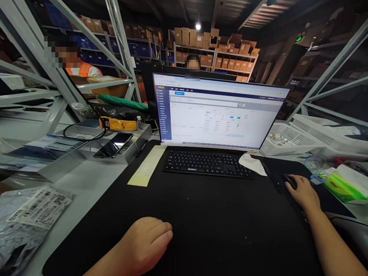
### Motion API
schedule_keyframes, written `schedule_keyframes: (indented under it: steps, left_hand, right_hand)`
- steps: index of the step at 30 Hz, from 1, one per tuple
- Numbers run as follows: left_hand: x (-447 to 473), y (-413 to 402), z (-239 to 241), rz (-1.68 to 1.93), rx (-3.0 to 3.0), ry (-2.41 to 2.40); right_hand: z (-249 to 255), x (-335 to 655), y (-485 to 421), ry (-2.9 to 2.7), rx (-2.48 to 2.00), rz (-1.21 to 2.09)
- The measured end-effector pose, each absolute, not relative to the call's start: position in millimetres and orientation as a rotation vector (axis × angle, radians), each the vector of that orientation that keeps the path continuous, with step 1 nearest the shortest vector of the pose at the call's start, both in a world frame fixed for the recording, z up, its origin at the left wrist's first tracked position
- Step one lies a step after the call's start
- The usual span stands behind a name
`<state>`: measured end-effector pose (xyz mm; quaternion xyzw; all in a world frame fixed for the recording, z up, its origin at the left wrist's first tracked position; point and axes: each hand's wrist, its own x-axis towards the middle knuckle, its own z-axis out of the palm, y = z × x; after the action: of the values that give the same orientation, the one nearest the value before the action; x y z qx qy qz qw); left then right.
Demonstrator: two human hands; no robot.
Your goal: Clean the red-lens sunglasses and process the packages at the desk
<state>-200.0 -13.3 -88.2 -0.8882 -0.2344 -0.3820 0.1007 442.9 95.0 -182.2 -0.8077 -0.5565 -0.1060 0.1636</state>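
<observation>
My left hand [149, 241] rests on the black desk mat [198, 207], its fingers curled closed and nothing showing in them. On the right, my right hand [305, 193] is closed over a dark computer mouse [291, 181], partly hidden under the fingers. Between and beyond the hands lies a black keyboard [207, 163]. Behind it stands a lit monitor [201, 115] showing a page with a side menu and a search bar. A yellow paper strip [148, 166] is left of the keyboard, and a crumpled white tissue [253, 164] touches its right end.
At left are a plastic-wrapped parcel [37, 218], a phone [113, 145] on a grey box and a yellow packet [119, 124]. White baskets [290, 140] and a green tissue pack [345, 186] sit at right. Metal posts frame the desk; two people are beyond.
</observation>
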Motion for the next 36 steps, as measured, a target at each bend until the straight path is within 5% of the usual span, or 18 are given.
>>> schedule_keyframes:
  steps: [36]
  left_hand:
    - [-200.4,-10.1,-87.9,-1.083,-2.657,-0.724]
  right_hand:
    - [-198.0,459.4,107.6,-1.598,-2.157,-0.356]
